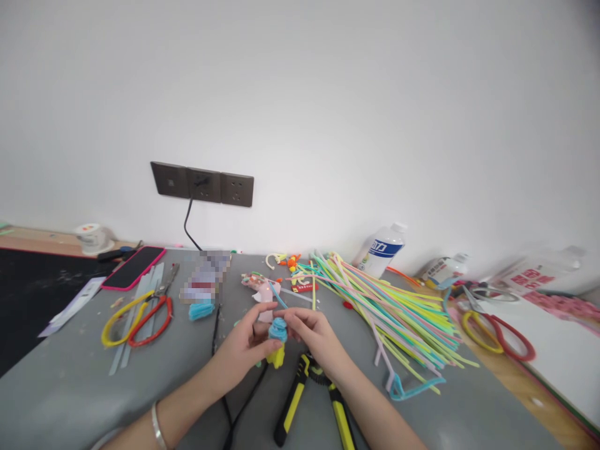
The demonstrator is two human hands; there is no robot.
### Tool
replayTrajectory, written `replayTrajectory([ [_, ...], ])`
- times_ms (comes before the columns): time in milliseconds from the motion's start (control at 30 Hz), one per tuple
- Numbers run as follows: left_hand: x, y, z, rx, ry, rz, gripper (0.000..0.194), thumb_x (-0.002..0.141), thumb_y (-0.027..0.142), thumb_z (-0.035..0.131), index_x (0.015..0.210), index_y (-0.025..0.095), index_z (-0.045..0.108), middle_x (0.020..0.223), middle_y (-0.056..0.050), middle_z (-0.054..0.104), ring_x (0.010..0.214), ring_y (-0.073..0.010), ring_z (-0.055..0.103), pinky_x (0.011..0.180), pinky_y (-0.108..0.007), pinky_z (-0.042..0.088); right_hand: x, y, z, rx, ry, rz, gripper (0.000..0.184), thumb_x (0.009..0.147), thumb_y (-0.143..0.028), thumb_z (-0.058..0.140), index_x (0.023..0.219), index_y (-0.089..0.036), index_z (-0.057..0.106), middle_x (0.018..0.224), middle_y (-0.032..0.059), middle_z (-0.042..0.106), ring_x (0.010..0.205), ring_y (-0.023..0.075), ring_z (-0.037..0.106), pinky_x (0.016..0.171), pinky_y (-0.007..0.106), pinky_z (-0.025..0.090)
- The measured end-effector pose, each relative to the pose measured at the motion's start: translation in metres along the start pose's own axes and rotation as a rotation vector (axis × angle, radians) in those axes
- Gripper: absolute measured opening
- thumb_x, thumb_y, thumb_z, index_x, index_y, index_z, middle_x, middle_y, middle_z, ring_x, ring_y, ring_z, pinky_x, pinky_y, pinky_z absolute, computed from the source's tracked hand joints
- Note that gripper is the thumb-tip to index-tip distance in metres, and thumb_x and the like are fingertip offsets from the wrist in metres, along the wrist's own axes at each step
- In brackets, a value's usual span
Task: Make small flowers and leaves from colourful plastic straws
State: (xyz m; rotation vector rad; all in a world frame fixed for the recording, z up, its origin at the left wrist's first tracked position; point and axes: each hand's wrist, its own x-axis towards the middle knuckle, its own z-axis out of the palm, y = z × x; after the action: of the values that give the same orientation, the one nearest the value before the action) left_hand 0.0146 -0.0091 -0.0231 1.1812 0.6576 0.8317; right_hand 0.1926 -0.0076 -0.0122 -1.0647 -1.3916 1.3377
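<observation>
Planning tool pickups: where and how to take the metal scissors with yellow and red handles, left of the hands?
Likely best held by the yellow handle loop and red handle loop together, from the wearer's side: the scissors lie flat, loops nearest the wearer, metal blades pointing away toward the wall. Lift, don't drag; pale flat strips run beneath.

Dark wall sockets (202, 184), pink-edged phone (134, 268), white tub (94, 239)

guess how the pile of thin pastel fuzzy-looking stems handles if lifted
The pile of thin pastel fuzzy-looking stems may splay, since no band shows around it. Strands this thin look light, and probably bend: the blue stem shows a sharp fold.
</observation>
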Motion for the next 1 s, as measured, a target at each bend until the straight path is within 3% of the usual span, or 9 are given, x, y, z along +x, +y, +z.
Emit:
replayTrajectory([
  [300, -0.001, -0.0069, -0.0046, 0.07, 0.039, -0.019, 0.068, 0.078, 0.042, 0.074, 0.134, 0.018, 0.044, 0.075, 0.001, 0.061, 0.064, -0.0121, 0.053, 0.059, -0.022, 0.035, -0.0001, 0.0017, 0.0011, 0.069, -0.047, -0.04, 0.029, 0.075, -0.045, 0.075, 0.088, -0.018, 0.074, 0.069, 0.0011, 0.068, 0.059, 0.0123, 0.056, 0.057, 0.024, 0.047],
  [533, 0.0003, -0.0076, -0.0042, 0.01, 0.039, -0.027, 0.073, 0.075, 0.046, 0.076, 0.135, 0.018, 0.045, 0.072, 0.0, 0.063, 0.065, -0.0143, 0.056, 0.059, -0.023, 0.036, -0.0001, 0.0025, -0.0055, 0.05, -0.04, -0.054, 0.029, 0.08, -0.047, 0.069, 0.085, -0.018, 0.072, 0.065, -0.0008, 0.064, 0.053, 0.0104, 0.055, 0.051, 0.022, 0.044],
  [767, 0.0013, -0.0045, -0.0034, -0.031, 0.034, -0.061, 0.075, 0.073, 0.049, 0.077, 0.133, 0.016, 0.046, 0.071, -0.002, 0.066, 0.062, -0.0145, 0.057, 0.055, -0.022, 0.034, -0.0023, -0.0059, -0.0064, 0.089, -0.106, -0.025, 0.026, 0.08, -0.043, 0.071, 0.086, -0.018, 0.071, 0.071, 0.0005, 0.067, 0.058, 0.0112, 0.059, 0.056, 0.023, 0.049],
  [1000, 0.0003, -0.0006, -0.0023, -0.002, 0.009, -0.099, 0.077, 0.073, 0.048, 0.077, 0.132, 0.015, 0.042, 0.079, -0.006, 0.071, 0.062, -0.0124, 0.055, 0.051, -0.02, 0.034, -0.0013, -0.0021, -0.0049, 0.153, -0.073, -0.101, 0.021, 0.07, -0.036, 0.081, 0.076, -0.018, 0.071, 0.067, 0.0001, 0.065, 0.053, 0.0118, 0.058, 0.052, 0.024, 0.05],
])
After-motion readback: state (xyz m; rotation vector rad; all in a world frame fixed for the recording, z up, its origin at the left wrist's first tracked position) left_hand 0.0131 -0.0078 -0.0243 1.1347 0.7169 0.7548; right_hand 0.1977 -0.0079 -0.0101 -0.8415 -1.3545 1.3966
